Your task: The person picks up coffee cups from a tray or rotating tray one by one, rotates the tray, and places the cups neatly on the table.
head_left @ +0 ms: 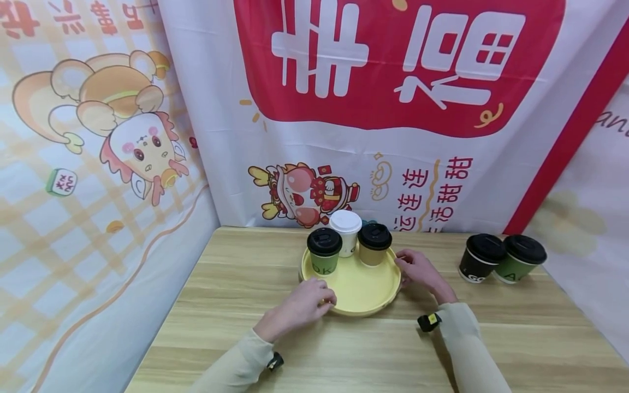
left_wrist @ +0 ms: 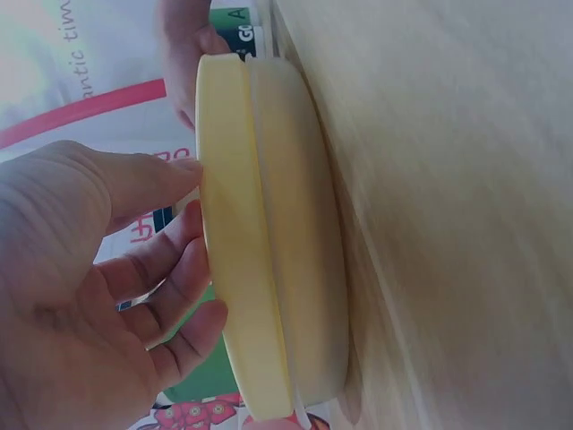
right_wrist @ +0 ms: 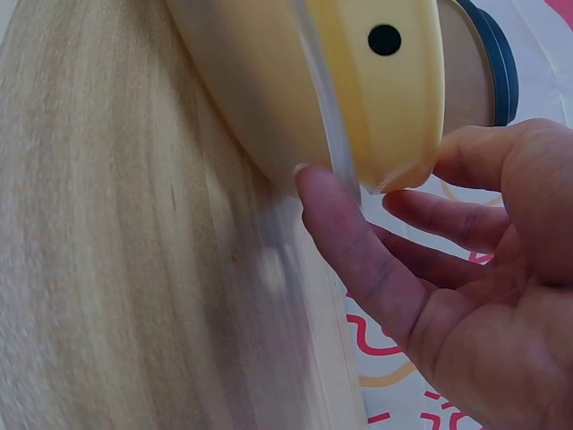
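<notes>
A round yellow tray with a raised rim sits on the wooden table. On its far side stand a green cup with a black lid, a white lidded cup and a brown cup with a black lid. My left hand is at the near left of the tray; in the left wrist view its loosely bent fingertips rest against the rim. At the right edge my right hand pinches the rim. The right wrist view has its thumb low on the tray's outer wall, other fingers at the upper edge.
To the right on the table stand a black cup and another green cup, both with black lids, side by side. A printed cloth hangs right behind the table, and a checked cloth hangs along the left.
</notes>
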Action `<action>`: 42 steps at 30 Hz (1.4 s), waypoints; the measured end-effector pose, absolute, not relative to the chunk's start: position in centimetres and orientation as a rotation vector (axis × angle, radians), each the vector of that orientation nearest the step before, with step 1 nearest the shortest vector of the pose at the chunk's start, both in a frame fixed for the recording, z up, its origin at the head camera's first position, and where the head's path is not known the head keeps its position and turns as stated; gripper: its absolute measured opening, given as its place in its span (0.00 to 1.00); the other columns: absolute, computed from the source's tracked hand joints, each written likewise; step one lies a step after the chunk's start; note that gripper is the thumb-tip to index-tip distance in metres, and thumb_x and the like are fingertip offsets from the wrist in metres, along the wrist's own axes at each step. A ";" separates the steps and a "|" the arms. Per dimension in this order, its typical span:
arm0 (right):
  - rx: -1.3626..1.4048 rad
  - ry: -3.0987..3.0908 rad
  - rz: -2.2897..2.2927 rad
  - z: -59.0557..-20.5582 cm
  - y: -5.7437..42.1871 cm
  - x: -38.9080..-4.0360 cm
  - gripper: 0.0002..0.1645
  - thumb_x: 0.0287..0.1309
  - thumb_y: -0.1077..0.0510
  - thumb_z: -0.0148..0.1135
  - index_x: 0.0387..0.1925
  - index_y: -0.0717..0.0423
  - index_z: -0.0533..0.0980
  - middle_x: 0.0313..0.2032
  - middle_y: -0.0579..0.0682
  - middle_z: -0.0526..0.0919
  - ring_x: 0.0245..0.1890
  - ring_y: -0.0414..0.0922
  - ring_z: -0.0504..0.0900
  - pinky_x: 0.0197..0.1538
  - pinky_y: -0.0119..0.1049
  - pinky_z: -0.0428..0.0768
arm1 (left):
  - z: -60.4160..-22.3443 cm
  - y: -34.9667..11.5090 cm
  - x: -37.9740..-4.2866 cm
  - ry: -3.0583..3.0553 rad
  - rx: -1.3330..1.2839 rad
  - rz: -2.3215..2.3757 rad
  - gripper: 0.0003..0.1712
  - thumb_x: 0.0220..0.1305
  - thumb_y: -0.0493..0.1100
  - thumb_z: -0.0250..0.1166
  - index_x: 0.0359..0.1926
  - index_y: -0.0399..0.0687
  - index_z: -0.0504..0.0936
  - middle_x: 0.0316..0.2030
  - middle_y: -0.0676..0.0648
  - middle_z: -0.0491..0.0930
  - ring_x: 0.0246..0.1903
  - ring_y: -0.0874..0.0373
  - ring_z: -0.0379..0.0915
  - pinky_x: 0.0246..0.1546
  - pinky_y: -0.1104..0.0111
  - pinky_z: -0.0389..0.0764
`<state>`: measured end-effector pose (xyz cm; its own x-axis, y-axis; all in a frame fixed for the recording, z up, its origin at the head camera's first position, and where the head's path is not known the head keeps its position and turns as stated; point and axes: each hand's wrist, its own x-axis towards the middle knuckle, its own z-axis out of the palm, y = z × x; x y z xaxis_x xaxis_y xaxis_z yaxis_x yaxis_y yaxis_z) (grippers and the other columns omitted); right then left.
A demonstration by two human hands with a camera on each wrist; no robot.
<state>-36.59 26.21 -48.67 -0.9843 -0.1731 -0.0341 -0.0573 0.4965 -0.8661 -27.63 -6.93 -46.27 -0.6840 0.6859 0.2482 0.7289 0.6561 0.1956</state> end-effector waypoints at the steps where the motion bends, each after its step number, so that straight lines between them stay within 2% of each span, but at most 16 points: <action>1: -0.206 2.614 -1.504 -48.7 26.2 -36.6 0.17 0.65 0.56 0.50 0.49 0.63 0.71 0.40 0.63 0.77 0.25 0.48 0.79 0.27 0.49 0.81 | -46.3 -7.0 -27.7 -2.718 -1.170 -0.411 0.04 0.57 0.45 0.64 0.35 0.59 0.83 0.31 0.58 0.76 0.35 0.64 0.68 0.42 0.70 0.71; 7: -0.211 2.610 -1.500 -48.7 26.4 -36.6 0.18 0.65 0.56 0.50 0.50 0.66 0.70 0.42 0.64 0.76 0.26 0.47 0.79 0.27 0.46 0.82 | -45.7 -6.3 -27.2 -2.675 -1.206 -0.329 0.04 0.58 0.49 0.62 0.35 0.61 0.82 0.32 0.60 0.77 0.35 0.64 0.70 0.42 0.68 0.72; 13: -0.200 2.602 -1.515 -48.7 26.3 -36.5 0.18 0.65 0.56 0.51 0.50 0.64 0.70 0.42 0.63 0.76 0.28 0.47 0.79 0.28 0.47 0.82 | -45.3 -4.6 -26.4 -2.640 -1.288 -0.300 0.10 0.60 0.51 0.61 0.42 0.59 0.81 0.36 0.56 0.78 0.37 0.62 0.72 0.39 0.69 0.73; 20: -0.207 2.590 -1.521 -48.8 26.1 -36.4 0.18 0.65 0.56 0.51 0.50 0.64 0.70 0.40 0.62 0.77 0.25 0.48 0.79 0.28 0.48 0.82 | -45.6 -3.2 -25.8 -2.637 -1.314 -0.273 0.16 0.61 0.50 0.61 0.49 0.56 0.78 0.39 0.55 0.78 0.37 0.62 0.73 0.39 0.72 0.74; 29: -0.217 2.592 -1.530 -48.7 26.3 -36.5 0.18 0.65 0.56 0.51 0.50 0.64 0.71 0.39 0.63 0.77 0.24 0.49 0.79 0.28 0.49 0.81 | -46.0 -3.2 -26.0 -2.583 -1.270 -0.204 0.08 0.60 0.44 0.61 0.41 0.57 0.83 0.33 0.56 0.78 0.33 0.63 0.72 0.34 0.73 0.73; 42: -0.186 2.598 -1.493 -48.1 26.4 -36.3 0.20 0.65 0.55 0.51 0.50 0.67 0.70 0.37 0.63 0.76 0.26 0.51 0.78 0.29 0.49 0.81 | -45.9 -4.9 -26.5 -2.620 -1.234 -0.266 0.07 0.57 0.43 0.64 0.36 0.60 0.83 0.30 0.60 0.77 0.30 0.65 0.69 0.33 0.74 0.70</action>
